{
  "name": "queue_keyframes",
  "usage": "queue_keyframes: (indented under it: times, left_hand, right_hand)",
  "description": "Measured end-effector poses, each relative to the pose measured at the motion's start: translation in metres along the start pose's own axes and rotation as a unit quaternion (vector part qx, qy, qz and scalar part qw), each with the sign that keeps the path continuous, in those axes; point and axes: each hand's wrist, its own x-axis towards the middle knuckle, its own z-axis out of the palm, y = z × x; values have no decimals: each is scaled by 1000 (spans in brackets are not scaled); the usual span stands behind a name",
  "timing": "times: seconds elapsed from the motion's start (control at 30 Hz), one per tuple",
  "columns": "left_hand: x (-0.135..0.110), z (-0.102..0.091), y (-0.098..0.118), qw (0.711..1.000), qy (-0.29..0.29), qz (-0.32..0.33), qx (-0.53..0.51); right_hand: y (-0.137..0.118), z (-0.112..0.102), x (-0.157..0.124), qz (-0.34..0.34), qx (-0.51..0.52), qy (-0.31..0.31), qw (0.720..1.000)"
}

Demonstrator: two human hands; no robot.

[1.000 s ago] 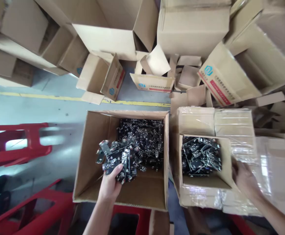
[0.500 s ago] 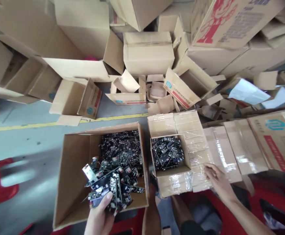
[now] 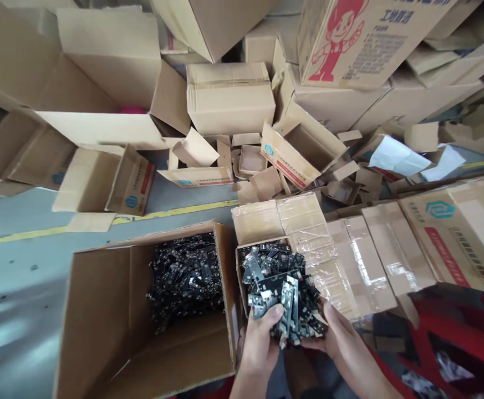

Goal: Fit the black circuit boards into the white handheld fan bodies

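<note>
Left hand (image 3: 260, 338) clamped on a clump of small black circuit boards (image 3: 289, 302), thumb across the top. Right hand (image 3: 339, 335) at the clump's right edge, thumb and fingers partly spread, fingertips touching its near side; can't tell if it's gripping. Clump sits over the near part of the small carton (image 3: 242, 280). Large open carton (image 3: 183, 363) just left, more boards (image 3: 187, 277) piled inside.

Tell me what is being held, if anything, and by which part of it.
A heap of small dark boards: the left hand grips it at its near left edge, and the right hand cups its near right edge.
</note>
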Motion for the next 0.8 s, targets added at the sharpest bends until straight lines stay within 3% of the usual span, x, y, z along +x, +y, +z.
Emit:
queue_keyframes:
  times: [0.13,0.3,0.4,0.57,0.7,0.8]
  left_hand:
    - [31,6,-4,999,19,-34,14]
    - [45,6,9,989,108,-48,83]
    - [42,15,12,982,148,-28,113]
    - [33,21,12,975,180,20,126]
    - [22,7,6,970,196,58,134]
    - [9,-8,-4,968,192,75,140]
  right_hand:
    - [-3,-11,20,-10,-89,60,994]
    - [2,-3,53,-116,-246,122,955]
    - [2,-3,67,-159,-294,138,932]
    - [5,2,77,-262,-387,155,870]
    - [4,7,76,-325,-444,138,824]
    - [6,-11,60,-336,-468,166,800]
